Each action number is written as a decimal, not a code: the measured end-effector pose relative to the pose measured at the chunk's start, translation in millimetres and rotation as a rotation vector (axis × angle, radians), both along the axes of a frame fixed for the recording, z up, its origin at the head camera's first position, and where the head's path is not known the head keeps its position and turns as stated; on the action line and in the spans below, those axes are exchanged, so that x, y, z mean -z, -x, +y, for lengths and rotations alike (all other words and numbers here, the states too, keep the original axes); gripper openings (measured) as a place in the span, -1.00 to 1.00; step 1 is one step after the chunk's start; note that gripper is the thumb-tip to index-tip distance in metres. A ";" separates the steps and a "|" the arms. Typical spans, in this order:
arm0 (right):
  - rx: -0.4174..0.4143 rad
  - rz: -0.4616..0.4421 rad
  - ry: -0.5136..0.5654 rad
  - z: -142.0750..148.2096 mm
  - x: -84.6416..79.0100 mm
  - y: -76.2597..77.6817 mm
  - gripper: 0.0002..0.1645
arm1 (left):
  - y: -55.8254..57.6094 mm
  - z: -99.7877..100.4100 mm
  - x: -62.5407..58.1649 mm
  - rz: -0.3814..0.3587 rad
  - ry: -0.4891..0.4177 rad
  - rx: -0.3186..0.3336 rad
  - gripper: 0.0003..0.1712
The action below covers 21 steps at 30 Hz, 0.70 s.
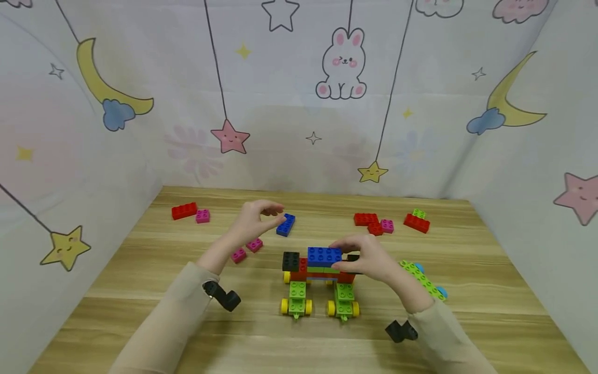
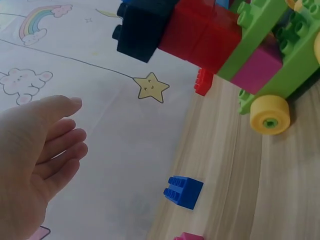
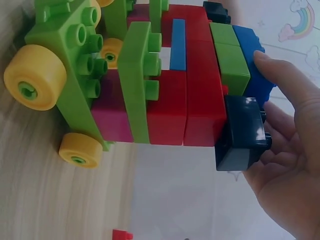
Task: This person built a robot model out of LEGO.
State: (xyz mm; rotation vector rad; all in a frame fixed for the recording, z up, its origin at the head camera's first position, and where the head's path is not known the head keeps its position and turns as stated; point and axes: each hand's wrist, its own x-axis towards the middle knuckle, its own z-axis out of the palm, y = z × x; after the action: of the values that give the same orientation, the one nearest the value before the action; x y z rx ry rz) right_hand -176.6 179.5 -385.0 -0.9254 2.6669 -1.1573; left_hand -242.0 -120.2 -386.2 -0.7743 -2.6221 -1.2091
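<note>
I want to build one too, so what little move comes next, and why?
Perhaps press the blue eight-stud brick down: the right hand pinches it on top of lime-green bricks, and the left hand, holding nothing, could help steady.

This looks like a small play corner, walled at the back and on both sides by pale hanging cloth (image 1: 280, 174). It is printed in nursery fashion with a winking rabbit (image 1: 344, 62), smiling stars (image 1: 230, 137), crescent moons (image 1: 92, 75) and a rainbow (image 2: 31, 24). Between these sides stands a wood-grain desk (image 1: 285, 348) strewn with chunky toy bricks (image 1: 184, 210). Whether a home, nursery or studio lies beyond cannot be told.
</note>
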 end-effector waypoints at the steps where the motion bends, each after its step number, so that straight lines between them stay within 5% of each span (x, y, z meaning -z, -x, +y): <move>1: 0.004 -0.002 0.003 -0.2 0.0 -0.2 -0.57 | 3.0 -0.3 2.3 -0.007 0.008 -0.012 -0.63; 9: 0.023 -0.038 0.032 0.4 3.9 -0.7 -0.56 | 26.0 3.2 20.1 -0.108 0.057 -0.084 -0.51; 21: 0.027 -0.070 0.043 0.9 3.6 -0.1 -0.56 | 53.5 18.7 48.4 -0.243 0.183 -0.105 -0.30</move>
State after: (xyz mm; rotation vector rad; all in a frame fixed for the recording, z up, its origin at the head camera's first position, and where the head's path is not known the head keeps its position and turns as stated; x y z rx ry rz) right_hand -176.5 180.4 -388.6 -0.8414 2.6172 -1.2338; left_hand -295.4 -101.5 -434.6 -0.5378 -2.9614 -1.1100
